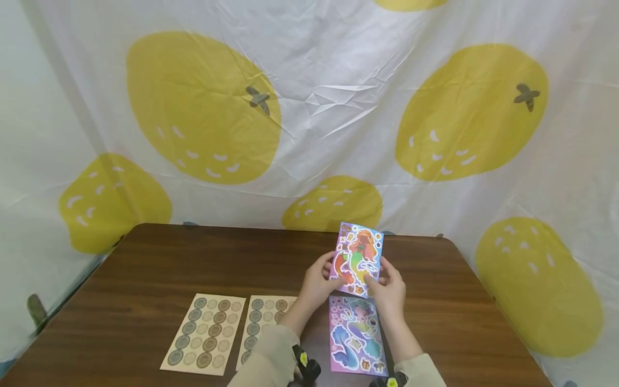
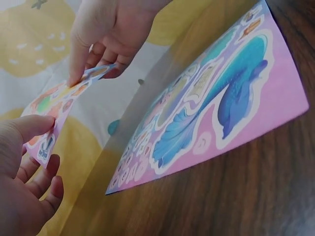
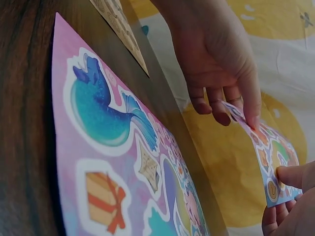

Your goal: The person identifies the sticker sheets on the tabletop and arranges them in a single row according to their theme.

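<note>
Raised above the table is a mermaid sticker sheet [image 1: 358,252] with an orange-haired figure and a green-yellow tail. My left hand [image 1: 316,282] pinches its left edge, thumb on the printed face and fingers behind. On the opposite edge my right hand [image 1: 389,293] grips it the same way. Both wrist views show the sheet bending slightly between the thumbs. Below it on the table lies a second sticker sheet [image 1: 355,336], pink and purple with blue tails, partly overlapped by my right forearm.
Left of the hands lie two cream sheets of round coin-like prints, an outer sheet [image 1: 205,333] and an inner sheet [image 1: 261,312] partly covered by my left sleeve. A white curtain [image 1: 333,118] with yellow lemons hangs behind the dark wooden table [image 1: 145,269].
</note>
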`<state>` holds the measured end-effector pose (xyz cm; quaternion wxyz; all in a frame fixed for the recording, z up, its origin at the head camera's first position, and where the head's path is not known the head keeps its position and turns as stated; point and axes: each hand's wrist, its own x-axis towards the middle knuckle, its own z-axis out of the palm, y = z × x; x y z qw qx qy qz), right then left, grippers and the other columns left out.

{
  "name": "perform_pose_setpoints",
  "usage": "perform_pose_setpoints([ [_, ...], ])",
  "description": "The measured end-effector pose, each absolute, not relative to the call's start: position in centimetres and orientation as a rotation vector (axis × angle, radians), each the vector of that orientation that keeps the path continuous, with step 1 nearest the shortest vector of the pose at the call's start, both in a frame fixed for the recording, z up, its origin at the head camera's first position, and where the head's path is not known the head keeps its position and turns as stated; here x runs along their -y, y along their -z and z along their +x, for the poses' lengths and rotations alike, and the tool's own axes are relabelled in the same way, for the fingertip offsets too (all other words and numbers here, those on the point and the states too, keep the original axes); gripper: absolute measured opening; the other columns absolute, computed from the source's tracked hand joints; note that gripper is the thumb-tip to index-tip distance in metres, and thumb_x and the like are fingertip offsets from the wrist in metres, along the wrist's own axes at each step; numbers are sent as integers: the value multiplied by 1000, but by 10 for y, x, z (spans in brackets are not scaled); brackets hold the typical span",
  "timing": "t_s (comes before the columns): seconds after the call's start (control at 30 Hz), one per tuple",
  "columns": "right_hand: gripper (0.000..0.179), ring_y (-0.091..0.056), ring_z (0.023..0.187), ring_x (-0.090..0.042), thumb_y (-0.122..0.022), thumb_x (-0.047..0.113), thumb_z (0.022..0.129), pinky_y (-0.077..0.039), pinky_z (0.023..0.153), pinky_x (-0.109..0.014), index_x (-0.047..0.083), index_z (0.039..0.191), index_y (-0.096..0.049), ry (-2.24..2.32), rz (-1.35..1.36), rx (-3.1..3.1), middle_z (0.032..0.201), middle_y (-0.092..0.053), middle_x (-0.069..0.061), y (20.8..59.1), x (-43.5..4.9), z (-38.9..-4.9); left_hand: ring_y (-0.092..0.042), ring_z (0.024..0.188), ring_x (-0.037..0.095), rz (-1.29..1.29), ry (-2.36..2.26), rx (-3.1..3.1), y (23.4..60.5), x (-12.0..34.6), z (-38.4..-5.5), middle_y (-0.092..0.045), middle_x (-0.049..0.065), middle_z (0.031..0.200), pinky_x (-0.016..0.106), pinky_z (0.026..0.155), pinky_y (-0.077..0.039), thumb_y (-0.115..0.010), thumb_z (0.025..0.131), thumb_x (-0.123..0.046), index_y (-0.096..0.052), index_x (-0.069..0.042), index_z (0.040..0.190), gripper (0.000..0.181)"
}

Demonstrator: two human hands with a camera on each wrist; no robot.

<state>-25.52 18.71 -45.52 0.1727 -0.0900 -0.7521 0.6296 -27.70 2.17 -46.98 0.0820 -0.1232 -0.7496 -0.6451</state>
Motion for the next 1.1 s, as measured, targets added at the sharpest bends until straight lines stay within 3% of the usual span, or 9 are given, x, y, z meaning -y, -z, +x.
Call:
perform_pose_setpoints([
  [0.27,64,-51,86,-17,-69,-3,82,-52,60,-19,4,141,-45,-1817,-266,2192,118,-47,-11,454,-193,-249,-56,65,13,-359,2151,2098,472,-24,-271,-60,4,77,24,59,-51,-74,75,4,-51,-6,132,62],
  [0.47,66,-52,87,-16,-69,-2,83,-54,63,-22,6,143,-43,-1840,-275,2225,118,-46,-10,450,-204,-242,-59,63,15,-407,2286,2059,467,-28,-263,-61,5,76,33,62,-55,-72,77,6,-47,-11,138,68],
  [0.6,68,-53,87,-15,-69,0,83,-54,64,-22,8,145,-42,-1865,-285,2236,118,-44,-8,448,-210,-238,-61,65,18,-469,2323,2058,463,-29,-259,-64,10,79,41,67,-56,-70,75,10,-43,-14,142,76],
  [0.87,77,-57,85,-11,-71,5,84,-52,70,-21,14,150,-32,-1957,-206,2285,117,-44,-8,441,-227,-227,-68,81,22,-597,2418,2078,456,-31,-252,-70,11,95,34,71,-57,-69,76,12,-33,-19,149,88],
  [1.1,78,-62,85,-13,-68,4,87,-53,74,-25,15,152,-27,-2029,-86,2323,109,-55,-7,440,-244,-220,-69,80,26,-649,2545,2074,454,-36,-243,-69,13,95,36,70,-57,-69,74,14,-22,-25,152,99],
])
